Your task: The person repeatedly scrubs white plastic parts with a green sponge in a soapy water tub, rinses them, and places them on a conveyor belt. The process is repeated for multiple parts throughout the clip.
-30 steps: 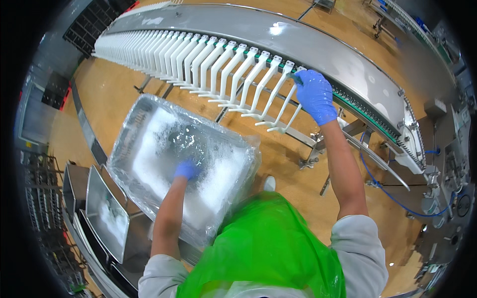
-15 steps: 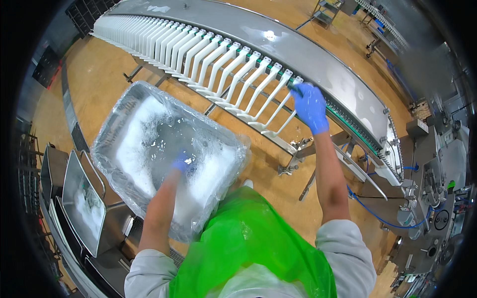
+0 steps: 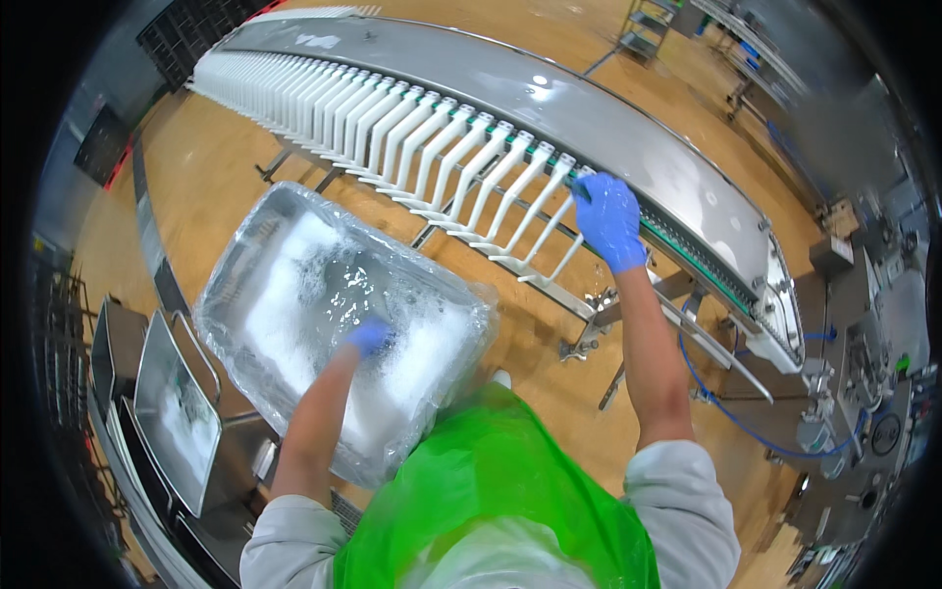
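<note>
My right hand (image 3: pixel 608 221), in a blue glove, is closed at the upper end of the last white bent arm (image 3: pixel 561 257) in a long row along the conveyor. A dark edge shows by its fingers, too small to name. My left hand (image 3: pixel 369 337), also blue-gloved, dips into soapy water (image 3: pixel 339 294). Its fingers are under the water and foam, so their hold is hidden. That water stands in a large tub lined with clear plastic (image 3: pixel 221 285), below the conveyor and to my left.
The steel conveyor (image 3: pixel 677 162) curves across the far side, with a green strip and chain along its near edge. Steel bins (image 3: pixel 177 412), one holding suds, stand at the left. Machinery (image 3: pixel 863 363) and a blue hose (image 3: pixel 726 422) are at the right. I wear a green apron (image 3: pixel 491 471).
The view has shifted slightly, so the tub and bins sit a little lower. My right hand stays at the row's end, turned slightly. More of my left glove shows above the water.
</note>
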The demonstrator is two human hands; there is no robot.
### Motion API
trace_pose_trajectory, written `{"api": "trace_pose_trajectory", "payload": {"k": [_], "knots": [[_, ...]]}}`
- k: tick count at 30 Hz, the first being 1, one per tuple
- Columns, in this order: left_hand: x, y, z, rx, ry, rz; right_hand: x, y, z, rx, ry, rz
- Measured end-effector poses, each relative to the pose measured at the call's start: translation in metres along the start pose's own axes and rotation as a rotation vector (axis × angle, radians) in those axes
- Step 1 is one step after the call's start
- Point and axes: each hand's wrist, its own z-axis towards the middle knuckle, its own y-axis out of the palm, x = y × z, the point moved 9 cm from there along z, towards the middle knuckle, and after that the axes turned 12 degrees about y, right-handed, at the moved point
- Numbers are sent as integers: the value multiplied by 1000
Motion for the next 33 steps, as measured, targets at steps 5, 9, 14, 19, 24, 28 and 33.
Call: {"api": "trace_pose_trajectory", "payload": {"k": [5, 9, 14, 19, 24, 28, 33], "knots": [[154, -84, -115, 209, 82, -382, -42, 0, -2, -449, 12, 162], [138, -120, -128, 261, 57, -304, -60, -17, 51, 57, -92, 204], [128, -122, -146, 424, 55, -208, -109, 52, 87, 31, -238, 44], [171, -117, -180, 535, 63, -53, -130, 89, 82, -197, -232, -15], [169, -139, -191, 799, 31, -140, -145, 85, 111, -342, -165, -57], [157, -149, -188, 726, -19, 76, -182, 89, 138, -65, -169, 107], [182, -163, -203, 770, 32, 45, -220, 135, 153, -19, -231, 89]]}}
